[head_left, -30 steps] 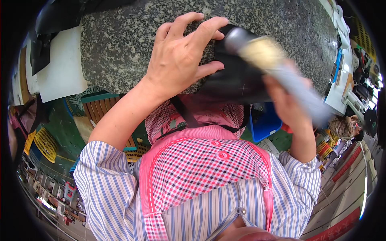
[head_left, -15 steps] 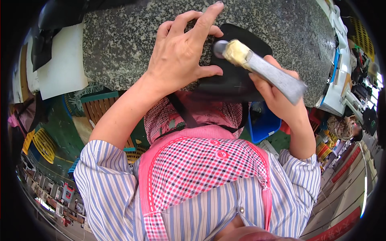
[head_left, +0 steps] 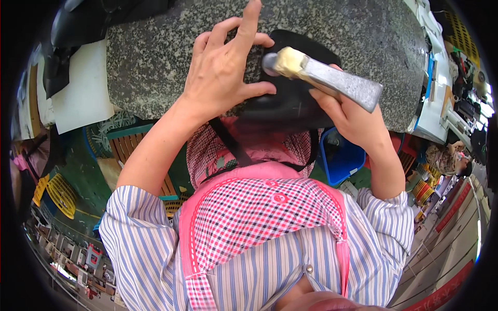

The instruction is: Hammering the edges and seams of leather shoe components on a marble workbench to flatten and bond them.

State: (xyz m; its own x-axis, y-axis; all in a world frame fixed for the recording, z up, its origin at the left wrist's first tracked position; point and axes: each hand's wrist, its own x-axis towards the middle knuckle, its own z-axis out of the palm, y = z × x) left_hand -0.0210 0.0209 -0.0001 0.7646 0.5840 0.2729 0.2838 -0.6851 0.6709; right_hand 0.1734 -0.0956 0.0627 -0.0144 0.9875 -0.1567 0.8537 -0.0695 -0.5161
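Observation:
A black, smooth sheet piece (head_left: 293, 106) with rounded corners lies at the near edge of the speckled stone tabletop (head_left: 150, 62). My left hand (head_left: 219, 72) is at its left side with spread fingers, thumb and a fingertip touching or close to the piece's edge. In my right hand (head_left: 358, 116) is a hammer (head_left: 340, 80), its metal head angled over the piece. Yellow wrapping covers the middle of the head. The round striking face points toward my left hand, very near the black surface; I cannot tell whether it touches. My fingers and the head hide most of the handle.
Black material (head_left: 88, 23) and a white sheet (head_left: 80, 85) are at the left end of the table. Below the table edge stand a blue bin (head_left: 340, 158) and a slatted wooden stool (head_left: 132, 147). A yellow basket (head_left: 61, 196) is farther left.
Both hands, the hammer and the black piece have shifted slightly left. The hammer head lies a little higher in view and is turned more level.

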